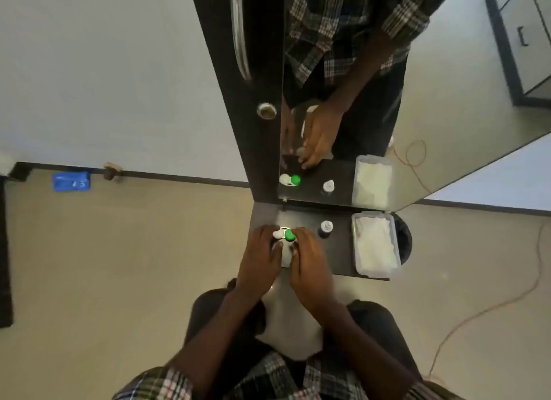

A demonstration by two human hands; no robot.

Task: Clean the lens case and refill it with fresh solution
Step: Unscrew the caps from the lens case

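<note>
Both hands hold the lens case above the dark shelf: left hand grips the white-capped side, right hand the green-capped side. Adjacent: solution bottle, capped; plastic container holding white tissue.

A dark worktop carries a clear plastic tub of white tissue at its right end, below a mirror in a dark frame, with a black bin behind, an orange cord across the floor and a blue tag by the skirting.
</note>
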